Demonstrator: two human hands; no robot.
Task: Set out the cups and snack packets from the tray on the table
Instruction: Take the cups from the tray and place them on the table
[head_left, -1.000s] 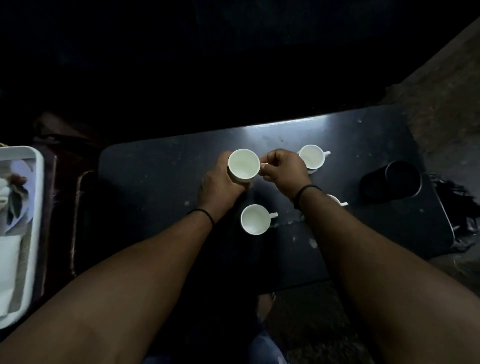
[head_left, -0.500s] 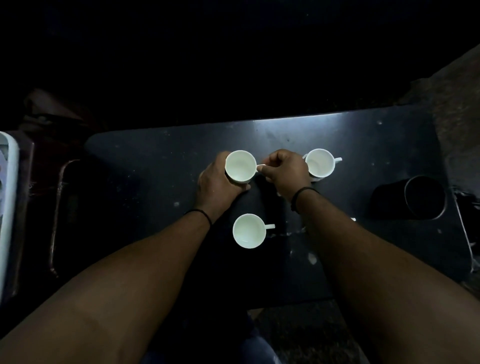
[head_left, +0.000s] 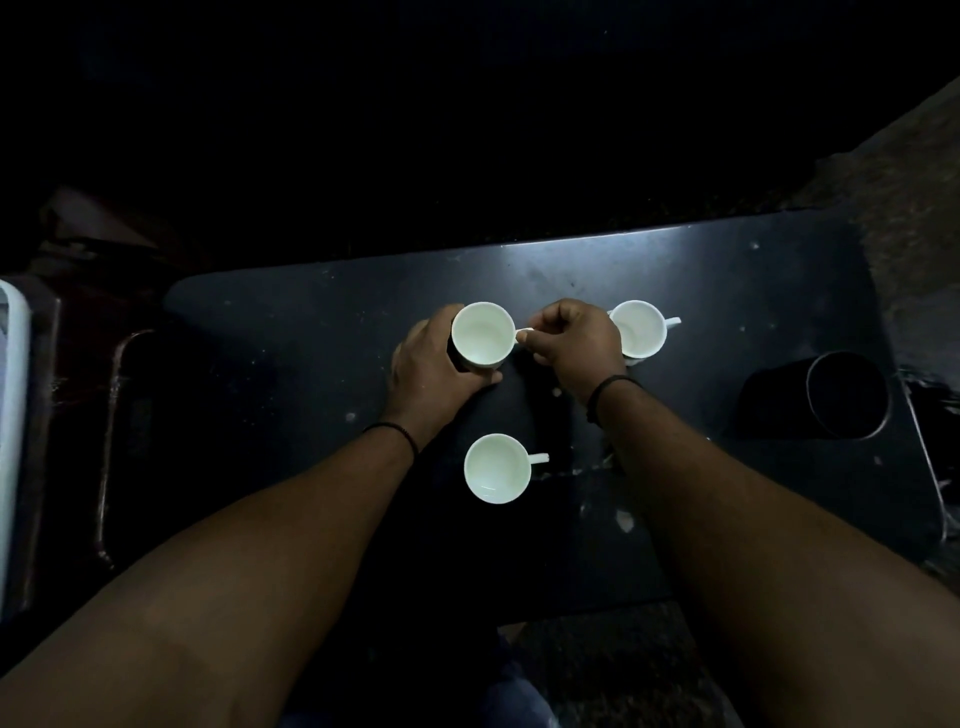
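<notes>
On the dark table (head_left: 291, 332) both my hands hold one white cup (head_left: 483, 335). My left hand (head_left: 431, 369) wraps its body from the left and below. My right hand (head_left: 571, 343) pinches its handle. A second white cup (head_left: 641, 327) stands just right of my right hand, partly hidden by it, handle to the right. A third white cup (head_left: 497, 468) stands nearer to me between my forearms, handle to the right. The white tray (head_left: 11, 415) shows only as a rim at the far left edge; its contents are out of view.
A black cylindrical container (head_left: 831, 395) lies on its side at the table's right end, its opening facing right. A dark chair or stand with a curved metal rail (head_left: 111, 441) sits between the tray and the table. Rough floor (head_left: 904, 171) lies beyond the table's right side.
The view has shifted right, so the tray slid mostly out at the left. The held cup sank lower toward the table. A fourth cup under my right forearm is now hidden.
</notes>
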